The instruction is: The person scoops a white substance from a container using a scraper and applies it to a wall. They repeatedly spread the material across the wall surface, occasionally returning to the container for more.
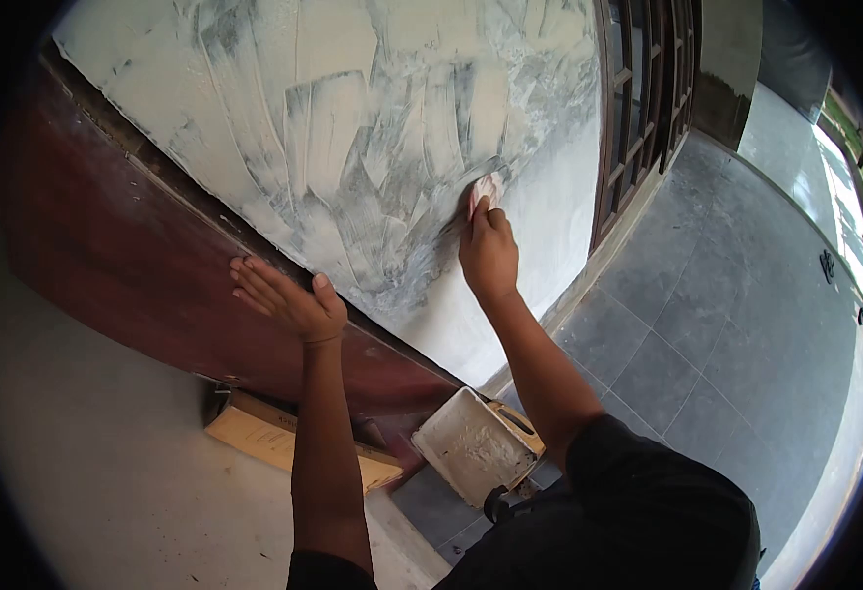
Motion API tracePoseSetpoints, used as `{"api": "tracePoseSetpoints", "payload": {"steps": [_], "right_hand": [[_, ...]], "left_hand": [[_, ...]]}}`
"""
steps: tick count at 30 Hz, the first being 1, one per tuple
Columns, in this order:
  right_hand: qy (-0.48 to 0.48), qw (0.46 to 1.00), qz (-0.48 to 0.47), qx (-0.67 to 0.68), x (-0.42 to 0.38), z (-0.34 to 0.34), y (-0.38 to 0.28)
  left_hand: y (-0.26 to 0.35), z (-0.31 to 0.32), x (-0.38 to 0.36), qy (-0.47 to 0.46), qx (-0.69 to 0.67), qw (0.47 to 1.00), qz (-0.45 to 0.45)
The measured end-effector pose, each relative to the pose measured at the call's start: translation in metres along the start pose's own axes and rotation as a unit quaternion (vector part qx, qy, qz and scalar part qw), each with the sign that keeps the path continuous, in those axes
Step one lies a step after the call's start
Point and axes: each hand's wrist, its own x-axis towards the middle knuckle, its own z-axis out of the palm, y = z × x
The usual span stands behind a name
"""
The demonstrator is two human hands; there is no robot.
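Observation:
My right hand [490, 258] grips a putty knife [486, 189] smeared with white and reddish streaks, its blade at the wall [353, 128]. The wall carries rough, uneven strokes of white putty over grey, with a smoother white area at its lower right. My left hand [294, 303] is open, fingers stretched out and thumb raised, over the top edge of a dark red panel [156, 246] beside the wall. Below my hands stands a pale tray [473, 447] with whitish residue inside.
A yellow cardboard box [255, 428] lies at the foot of the red panel. Grey tiles [687, 324] cover the floor on the right. A dark wooden window frame [638, 108] borders the wall. Dark footwear [827, 264] sits at the far right.

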Motion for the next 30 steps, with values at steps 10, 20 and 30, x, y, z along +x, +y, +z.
{"api": "tracePoseSetpoints", "payload": {"steps": [10, 20, 30], "right_hand": [[-0.094, 0.989, -0.004, 0.117, -0.066, -0.066, -0.018], [-0.16, 0.983, -0.044, 0.075, -0.11, -0.019, -0.066], [-0.303, 0.652, 0.375, 0.585, -0.072, -0.093, -0.011]], "left_hand": [[0.0, -0.001, 0.0, 0.006, 0.001, 1.0, 0.005], [0.001, -0.001, -0.002, 0.013, 0.001, 1.0, 0.006], [0.001, -0.001, 0.0, 0.012, 0.0, 1.0, 0.003]]}}
